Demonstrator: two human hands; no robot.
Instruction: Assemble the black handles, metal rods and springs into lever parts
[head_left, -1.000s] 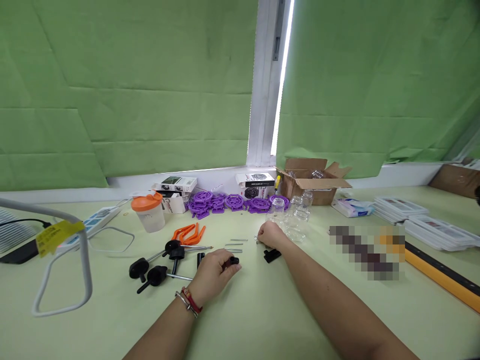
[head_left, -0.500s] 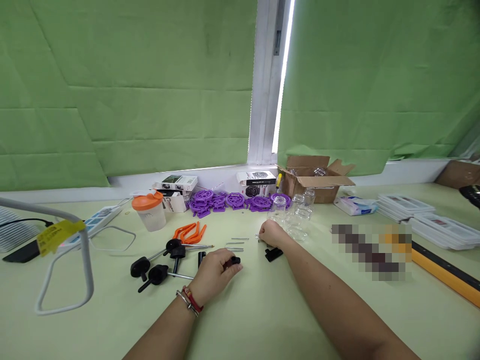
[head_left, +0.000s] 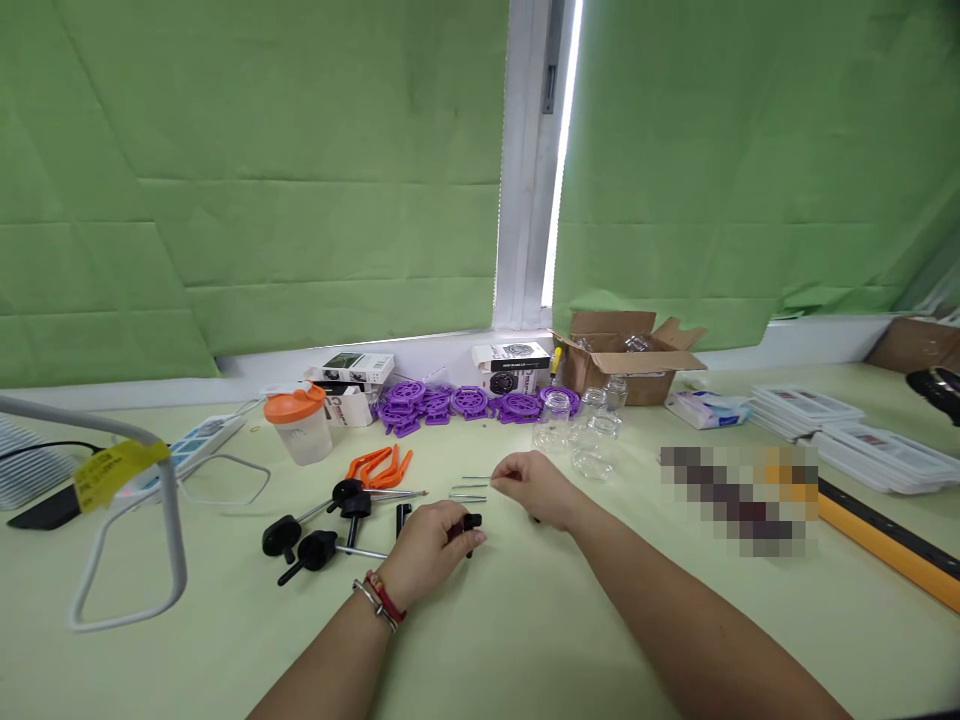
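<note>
My left hand (head_left: 431, 550) is closed round a small black part (head_left: 472, 521), which sticks out past the fingertips. Just right of it, my right hand (head_left: 534, 487) has its fingers pinched together; what they hold, if anything, is too small to make out. Thin metal rods (head_left: 468, 498) lie on the table between and beyond the hands. Black-handled pieces with metal shafts (head_left: 315, 548) lie to the left, beside orange plastic parts (head_left: 380, 467). Another black piece (head_left: 403, 517) stands out behind my left hand.
Purple wheel-like parts (head_left: 470, 402) and white boxes (head_left: 511, 366) line the back. Clear glass jars (head_left: 592, 460) stand before an open cardboard box (head_left: 634, 385). An orange-lidded cup (head_left: 300, 430) is back left; a grey wire frame (head_left: 177, 530) rises at left.
My right hand has moved left, away from the small bits by the jars and closer to my left hand. The black part in my left hand has tilted and shows more.
</note>
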